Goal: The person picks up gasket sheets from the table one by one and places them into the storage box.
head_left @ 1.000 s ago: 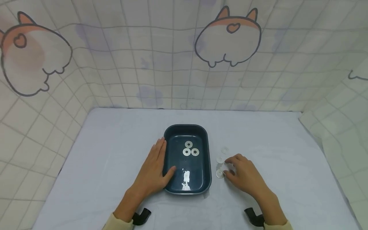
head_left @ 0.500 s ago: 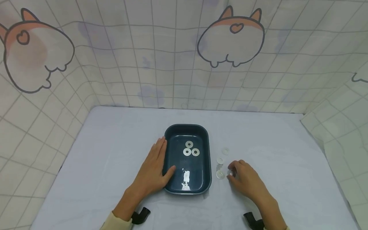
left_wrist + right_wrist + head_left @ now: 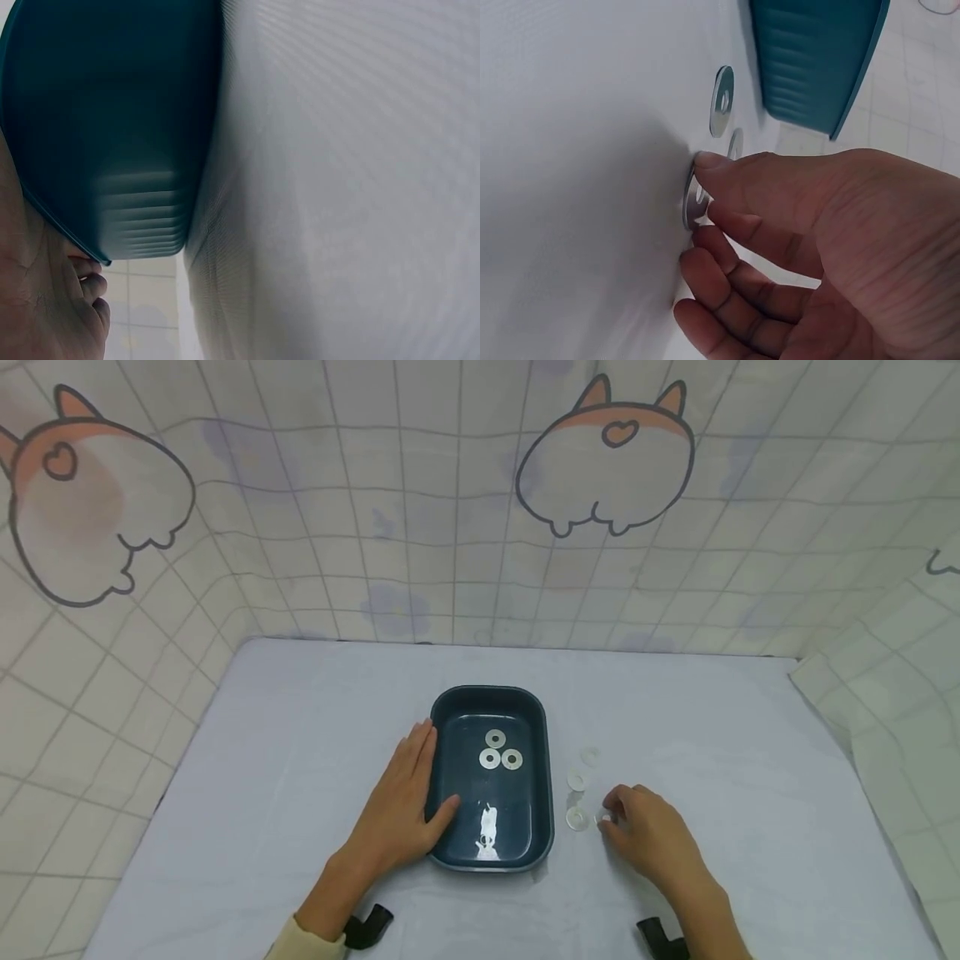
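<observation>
My left hand rests along the left side of a dark teal tray, fingers straight and thumb over the rim. In the left wrist view its palm lies beside the tray's outer wall. Three flat metal washers lie together inside the tray. To the tray's right, my right hand is low over the table, fingers curled. The right wrist view shows its thumb and a fingertip at opposite edges of a washer, pinching it close to the cloth. Another washer lies flat nearby.
White cloth covers the table. Three loose washers, one of them the nearest washer, lie in a loose column between the tray and my right hand. A tile-patterned curtain stands behind and at both sides.
My right hand has moved right and toward me, away from the loose washers by the tray, to another washer, which its thumb and finger now pinch. The left hand and tray have stayed put.
</observation>
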The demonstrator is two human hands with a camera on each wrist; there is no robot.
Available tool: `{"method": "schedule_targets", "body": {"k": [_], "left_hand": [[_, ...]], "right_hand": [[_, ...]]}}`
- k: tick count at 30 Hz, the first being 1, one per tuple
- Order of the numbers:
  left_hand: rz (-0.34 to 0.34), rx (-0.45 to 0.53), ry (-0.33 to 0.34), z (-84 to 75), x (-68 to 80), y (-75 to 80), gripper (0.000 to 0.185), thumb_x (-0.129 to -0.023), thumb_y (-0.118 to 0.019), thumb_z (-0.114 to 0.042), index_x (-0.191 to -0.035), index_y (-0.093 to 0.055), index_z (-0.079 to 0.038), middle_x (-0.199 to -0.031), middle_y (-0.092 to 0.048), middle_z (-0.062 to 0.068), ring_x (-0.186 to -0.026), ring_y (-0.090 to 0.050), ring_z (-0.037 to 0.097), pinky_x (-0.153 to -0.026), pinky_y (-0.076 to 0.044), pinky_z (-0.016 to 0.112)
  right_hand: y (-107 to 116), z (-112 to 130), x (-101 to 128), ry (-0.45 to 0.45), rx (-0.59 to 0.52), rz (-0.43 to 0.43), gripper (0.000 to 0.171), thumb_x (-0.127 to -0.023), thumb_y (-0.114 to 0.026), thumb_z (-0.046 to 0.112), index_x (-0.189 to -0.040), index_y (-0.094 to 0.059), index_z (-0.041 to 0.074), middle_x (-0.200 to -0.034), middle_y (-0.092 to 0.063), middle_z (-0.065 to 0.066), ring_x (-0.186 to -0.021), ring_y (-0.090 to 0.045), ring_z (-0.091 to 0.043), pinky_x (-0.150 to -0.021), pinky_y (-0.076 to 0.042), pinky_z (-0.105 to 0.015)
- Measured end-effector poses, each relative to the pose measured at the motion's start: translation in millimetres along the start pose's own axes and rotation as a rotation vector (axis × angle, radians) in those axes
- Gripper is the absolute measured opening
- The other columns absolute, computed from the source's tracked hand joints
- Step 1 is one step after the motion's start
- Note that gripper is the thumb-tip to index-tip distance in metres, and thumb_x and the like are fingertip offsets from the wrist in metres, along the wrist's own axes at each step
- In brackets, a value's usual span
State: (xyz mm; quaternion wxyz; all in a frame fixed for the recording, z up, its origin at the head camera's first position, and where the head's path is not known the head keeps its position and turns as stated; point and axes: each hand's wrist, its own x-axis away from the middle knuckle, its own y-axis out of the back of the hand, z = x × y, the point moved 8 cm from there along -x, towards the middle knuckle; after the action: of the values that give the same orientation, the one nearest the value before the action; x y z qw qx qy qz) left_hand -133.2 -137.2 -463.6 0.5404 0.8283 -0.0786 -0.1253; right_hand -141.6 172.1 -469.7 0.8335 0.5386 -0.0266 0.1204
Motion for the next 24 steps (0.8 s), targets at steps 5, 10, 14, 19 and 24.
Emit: {"method": "schedule_targets", "body": {"k": [5, 10, 14, 19, 24], "left_hand": [[-0.015, -0.012, -0.002, -1.7, -0.5, -1.2, 0.097, -0.099, -0.061, -0.048, -0.17, -0.013, -0.004, -0.18, -0.013, 0.011, -0.168, -0.016, 0.029, -0.135, -0.026, 0.052], [0.001, -0.013, 0.002, -2.1, -0.2, -1.9, 0.096, -0.1, -0.06, -0.048, -0.17, -0.011, -0.005, -0.181, -0.008, 0.008, -0.168, -0.014, 0.028, -0.136, -0.024, 0.051], [0.014, -0.002, 0.006, -2.9, -0.6, -0.7, 0.095, -0.1, -0.06, -0.048, -0.17, -0.012, -0.004, -0.181, -0.007, 0.008, -0.168, -0.014, 0.027, -0.136, -0.022, 0.05], [0.017, 0.0, 0.014, -2.6, 0.2, 0.3, 0.095, -0.1, -0.06, -0.048, -0.17, -0.012, -0.004, -0.181, -0.007, 0.008, -0.168, -0.014, 0.027, -0.137, -0.022, 0.05], [0.02, -0.001, 0.01, -2.3, 0.5, -0.5, 0.095, -0.1, -0.059, -0.049, -0.17, -0.012, -0.004, -0.181, -0.007, 0.008, -0.169, -0.013, 0.027, -0.137, -0.021, 0.05]], "right_hand": [[3, -2, 3, 0.003, 0.02, -0.026, 0.021, -0.085, -0.085, 0.015, -0.101, -0.076, 0.004, -0.091, -0.074, -0.006, -0.081, -0.064, -0.016, -0.078, -0.061, -0.043], [3, 0, 3, 0.024, 0.043, -0.036, 0.019, -0.084, -0.086, 0.012, -0.099, -0.077, 0.003, -0.09, -0.075, -0.007, -0.08, -0.065, -0.017, -0.075, -0.061, -0.041], [3, 2, 2, 0.012, 0.057, -0.029, 0.017, -0.086, -0.085, 0.011, -0.098, -0.077, 0.002, -0.089, -0.074, -0.007, -0.078, -0.064, -0.017, -0.075, -0.061, -0.041], [1, 5, 3, 0.013, 0.098, -0.043, 0.018, -0.087, -0.085, 0.013, -0.097, -0.076, 0.001, -0.085, -0.07, -0.007, -0.075, -0.06, -0.017, -0.073, -0.061, -0.038], [2, 12, 6, 0.059, 0.179, -0.1, 0.018, -0.085, -0.086, 0.012, -0.094, -0.074, 0.001, -0.08, -0.067, -0.007, -0.072, -0.06, -0.018, -0.065, -0.057, -0.035]]}}
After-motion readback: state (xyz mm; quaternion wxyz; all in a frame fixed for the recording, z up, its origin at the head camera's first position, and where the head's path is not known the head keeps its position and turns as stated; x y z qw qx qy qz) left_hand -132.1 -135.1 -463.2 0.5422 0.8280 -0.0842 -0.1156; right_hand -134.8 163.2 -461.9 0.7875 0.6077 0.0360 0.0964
